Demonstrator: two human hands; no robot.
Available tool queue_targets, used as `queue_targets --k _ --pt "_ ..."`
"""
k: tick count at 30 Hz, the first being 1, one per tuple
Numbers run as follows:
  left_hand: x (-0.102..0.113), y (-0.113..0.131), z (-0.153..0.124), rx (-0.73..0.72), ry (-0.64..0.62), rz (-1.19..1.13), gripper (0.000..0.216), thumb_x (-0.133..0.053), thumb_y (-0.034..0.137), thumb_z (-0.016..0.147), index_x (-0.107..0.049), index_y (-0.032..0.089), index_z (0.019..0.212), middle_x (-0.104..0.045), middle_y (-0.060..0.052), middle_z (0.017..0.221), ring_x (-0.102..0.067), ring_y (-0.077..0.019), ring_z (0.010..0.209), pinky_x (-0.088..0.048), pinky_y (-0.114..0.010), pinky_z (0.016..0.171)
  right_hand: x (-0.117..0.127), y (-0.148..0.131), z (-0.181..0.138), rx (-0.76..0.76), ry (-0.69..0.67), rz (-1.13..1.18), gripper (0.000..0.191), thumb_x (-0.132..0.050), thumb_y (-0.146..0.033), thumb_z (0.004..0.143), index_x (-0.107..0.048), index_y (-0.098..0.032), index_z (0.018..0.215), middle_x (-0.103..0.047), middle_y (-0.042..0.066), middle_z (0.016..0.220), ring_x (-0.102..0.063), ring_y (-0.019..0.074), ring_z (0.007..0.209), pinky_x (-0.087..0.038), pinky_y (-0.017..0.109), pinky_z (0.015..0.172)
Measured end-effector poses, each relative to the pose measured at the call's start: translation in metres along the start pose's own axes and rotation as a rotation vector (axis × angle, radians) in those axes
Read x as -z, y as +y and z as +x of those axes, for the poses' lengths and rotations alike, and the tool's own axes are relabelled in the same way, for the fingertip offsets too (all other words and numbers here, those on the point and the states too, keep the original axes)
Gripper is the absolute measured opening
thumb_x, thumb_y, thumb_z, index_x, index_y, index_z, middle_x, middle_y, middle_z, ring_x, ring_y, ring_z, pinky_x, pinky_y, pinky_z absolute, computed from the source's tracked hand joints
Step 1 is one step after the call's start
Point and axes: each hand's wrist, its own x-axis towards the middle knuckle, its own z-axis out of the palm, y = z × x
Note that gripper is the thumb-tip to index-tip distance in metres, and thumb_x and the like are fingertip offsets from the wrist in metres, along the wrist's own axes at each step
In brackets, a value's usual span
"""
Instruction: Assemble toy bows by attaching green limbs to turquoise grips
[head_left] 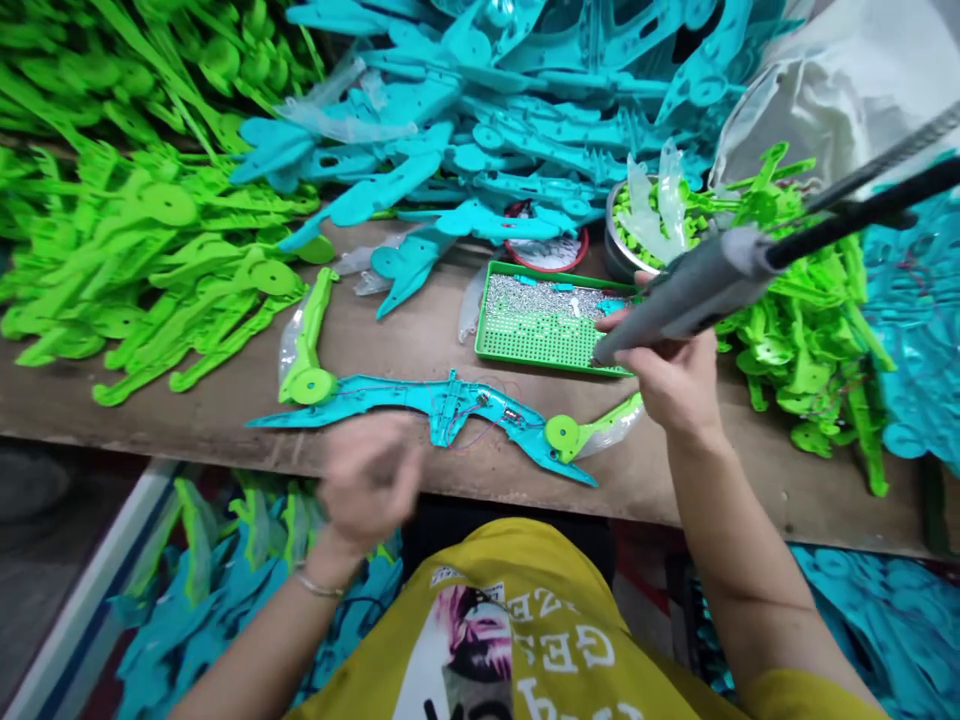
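In front of me lies a blue plastic toy bow frame (pixel 390 394), with thin wires and small metal parts on its right half. A green limb piece (pixel 312 384) with a clear part sits at its left end, and another green limb piece (pixel 562 436) at its right. My right hand (pixel 675 380) is closed around a grey electric screwdriver (pixel 690 285), its tip over the green perforated tray (pixel 525 352) of small screws. My left hand (pixel 371 475) hovers at the table's front edge, just below the frame; motion smears its fingers.
Green limb pieces (pixel 150 240) are heaped on the left, blue frames (pixel 540 130) at the back. A metal bowl (pixel 619 245) of small green parts and a red-rimmed bowl (pixel 551 260) stand behind the tray. More blue pieces (pixel 180 640) lie below the table. A cable (pixel 862 210) hangs at right.
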Motion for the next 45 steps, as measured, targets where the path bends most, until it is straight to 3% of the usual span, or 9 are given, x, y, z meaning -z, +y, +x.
queue_targets --k 2,4,6,9,13,18,33,40,45 --pt "-0.031 0.026 -0.017 -0.141 -0.073 -0.142 0.028 -0.068 0.013 0.089 -0.062 0.017 0.116 -0.075 -0.006 0.105 -0.068 -0.0206 0.106 -0.056 -0.039 0.096 0.008 -0.010 0.010 -0.002 -0.022 0.022 0.046 -0.075 -0.022 0.073 -0.064 -0.027 0.116 -0.069 -0.002 0.088 -0.069 0.0189 0.085 -0.059 0.036 0.076" --pt "-0.060 0.052 -0.029 -0.230 -0.178 -0.186 0.032 -0.067 0.017 0.091 -0.061 0.017 0.122 -0.075 -0.008 0.116 -0.065 -0.0232 0.118 -0.050 -0.043 0.106 0.014 -0.014 0.021 -0.017 -0.005 0.005 0.039 -0.080 -0.024 0.072 -0.066 -0.026 0.109 -0.066 -0.003 0.082 -0.066 0.0160 0.076 -0.057 0.033 0.071" --pt "-0.081 0.070 -0.034 -0.244 -0.243 -0.160 0.039 -0.067 0.026 0.093 -0.059 0.015 0.130 -0.072 -0.011 0.126 -0.061 -0.0258 0.128 -0.043 -0.045 0.113 0.015 -0.008 0.032 -0.030 0.053 -0.029 0.032 -0.083 -0.027 0.072 -0.067 -0.024 0.100 -0.062 -0.005 0.075 -0.061 0.0125 0.067 -0.054 0.029 0.065" --pt "-0.095 0.076 -0.031 -0.202 -0.298 -0.069 0.050 -0.063 0.039 0.096 -0.058 0.012 0.137 -0.066 -0.015 0.138 -0.053 -0.0296 0.138 -0.031 -0.049 0.121 0.010 0.014 0.041 -0.012 0.159 -0.034 0.028 -0.084 -0.031 0.072 -0.066 -0.023 0.092 -0.061 -0.006 0.069 -0.061 0.0116 0.062 -0.054 0.029 0.064" --pt "-0.102 0.069 -0.024 -0.215 -0.314 -0.003 0.054 -0.063 0.045 0.095 -0.059 0.013 0.138 -0.063 -0.014 0.143 -0.046 -0.0318 0.145 -0.014 -0.054 0.126 -0.006 0.042 0.043 0.038 0.277 0.050 0.024 -0.076 -0.042 0.076 -0.064 -0.024 0.086 -0.060 -0.006 0.062 -0.066 0.0161 0.060 -0.058 0.035 0.067" --pt "-0.108 0.069 -0.022 -0.166 -0.283 0.057 0.046 -0.060 0.047 0.098 -0.065 0.017 0.133 -0.065 -0.010 0.141 -0.051 -0.0327 0.139 0.000 -0.059 0.126 -0.021 0.057 0.044 0.084 0.328 0.110 0.025 -0.072 -0.047 0.076 -0.060 -0.025 0.078 -0.058 -0.006 0.057 -0.064 0.0165 0.054 -0.059 0.036 0.063" --pt "-0.109 0.072 -0.019 -0.149 -0.353 0.145 0.042 -0.055 0.039 0.101 -0.063 0.020 0.137 -0.064 -0.011 0.142 -0.047 -0.0317 0.144 0.005 -0.061 0.125 -0.025 0.071 0.048 0.093 0.318 0.168 0.021 -0.073 -0.033 0.074 -0.061 -0.024 0.089 -0.059 -0.008 0.056 -0.060 0.0138 0.048 -0.053 0.031 0.055" --pt "-0.109 0.073 -0.010 -0.184 -0.423 0.199 0.042 -0.059 0.037 0.099 -0.061 0.025 0.139 -0.062 -0.009 0.145 -0.049 -0.0335 0.142 0.012 -0.066 0.123 -0.022 0.050 0.047 0.118 0.351 0.096 0.024 -0.071 -0.039 0.077 -0.059 -0.027 0.093 -0.055 -0.007 0.057 -0.058 0.0158 0.049 -0.053 0.035 0.056" --pt "-0.111 0.070 -0.013 -0.192 -0.460 0.162 0.049 -0.064 0.036 0.096 -0.057 0.024 0.143 -0.058 -0.012 0.149 -0.047 -0.0350 0.144 0.007 -0.069 0.122 -0.014 0.006 0.005 0.144 0.308 0.123 0.023 -0.073 -0.042 0.079 -0.060 -0.029 0.094 -0.050 -0.005 0.056 -0.056 0.0185 0.049 -0.052 0.038 0.055"
